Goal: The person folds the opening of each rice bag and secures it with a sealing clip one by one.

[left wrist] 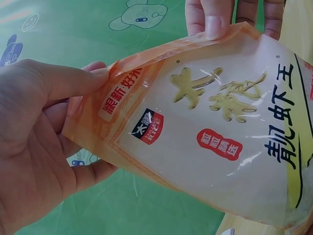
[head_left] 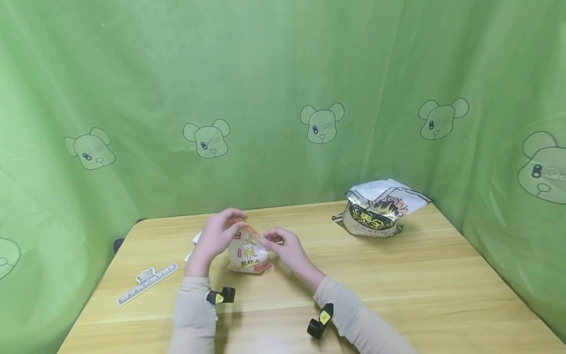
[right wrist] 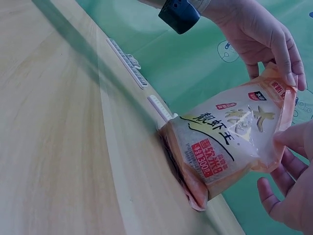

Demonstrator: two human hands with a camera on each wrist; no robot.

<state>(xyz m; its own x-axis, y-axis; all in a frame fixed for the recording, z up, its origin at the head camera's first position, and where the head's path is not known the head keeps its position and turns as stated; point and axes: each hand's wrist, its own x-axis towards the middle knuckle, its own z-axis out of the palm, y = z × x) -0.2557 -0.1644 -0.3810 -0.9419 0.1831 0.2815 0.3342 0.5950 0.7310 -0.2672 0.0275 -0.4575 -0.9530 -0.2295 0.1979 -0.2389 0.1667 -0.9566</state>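
Note:
A small orange-and-white bag of rice (head_left: 249, 253) stands upright on the wooden table, its front printed with gold and black characters. My left hand (head_left: 219, 233) pinches the top left corner between thumb and fingers; the left wrist view shows the thumb on the orange corner of the rice bag (left wrist: 186, 122). My right hand (head_left: 286, 248) pinches the other end of the top edge. In the right wrist view the right hand (right wrist: 293, 171) and left hand (right wrist: 264, 41) hold the edge stretched between them, above the bag's filled base (right wrist: 195, 164).
A white sealing clip with a piano-key pattern (head_left: 148, 283) lies on the table at the left. Another white clip (head_left: 196, 238) is partly hidden behind the left hand. A larger black-and-white bag (head_left: 376, 209) stands at the back right. Green curtains (head_left: 274, 98) surround the table.

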